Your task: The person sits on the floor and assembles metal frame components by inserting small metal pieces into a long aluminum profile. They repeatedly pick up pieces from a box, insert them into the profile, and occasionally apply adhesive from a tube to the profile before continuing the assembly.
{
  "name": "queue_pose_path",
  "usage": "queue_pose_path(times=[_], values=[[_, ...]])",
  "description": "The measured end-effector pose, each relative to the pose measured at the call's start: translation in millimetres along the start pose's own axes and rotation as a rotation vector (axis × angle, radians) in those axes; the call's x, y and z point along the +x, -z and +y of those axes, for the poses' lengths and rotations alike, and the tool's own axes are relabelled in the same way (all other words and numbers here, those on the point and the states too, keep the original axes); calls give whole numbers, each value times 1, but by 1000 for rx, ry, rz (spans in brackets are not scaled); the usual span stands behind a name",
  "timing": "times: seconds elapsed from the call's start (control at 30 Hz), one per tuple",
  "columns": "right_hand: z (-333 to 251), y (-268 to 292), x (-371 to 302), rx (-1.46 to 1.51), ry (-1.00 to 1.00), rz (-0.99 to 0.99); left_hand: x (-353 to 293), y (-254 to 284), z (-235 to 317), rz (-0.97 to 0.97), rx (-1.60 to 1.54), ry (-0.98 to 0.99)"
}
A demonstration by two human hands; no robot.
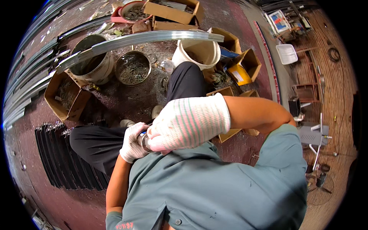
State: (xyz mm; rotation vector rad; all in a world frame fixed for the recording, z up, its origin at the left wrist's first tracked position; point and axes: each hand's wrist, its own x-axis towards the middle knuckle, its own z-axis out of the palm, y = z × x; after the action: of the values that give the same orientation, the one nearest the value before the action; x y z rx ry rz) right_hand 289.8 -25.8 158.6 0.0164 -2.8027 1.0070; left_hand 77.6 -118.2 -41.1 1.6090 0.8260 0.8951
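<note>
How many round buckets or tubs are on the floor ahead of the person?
3. A grey bucket at left under the metal strips, a shallow metal tub beside it, and a white bucket by the knee. Others may be hidden.

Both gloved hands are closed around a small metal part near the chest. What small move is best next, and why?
Probably lift the right hand a little off the metal part. That glove covers almost all of it, so only a shiny round end shows beside the left hand. The left hand already grips it from the side, so it should stay steady.
</note>
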Motion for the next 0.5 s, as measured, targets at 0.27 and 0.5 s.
queue_pose_path(times=[0.27, 0.5], values=[[4, 13, -9, -68, -162, -157, 9, -7, 16, -10, -247, 238], [10, 29, -22, -31, -144, -168, 12, -5, 14, -72, 53, 207]])
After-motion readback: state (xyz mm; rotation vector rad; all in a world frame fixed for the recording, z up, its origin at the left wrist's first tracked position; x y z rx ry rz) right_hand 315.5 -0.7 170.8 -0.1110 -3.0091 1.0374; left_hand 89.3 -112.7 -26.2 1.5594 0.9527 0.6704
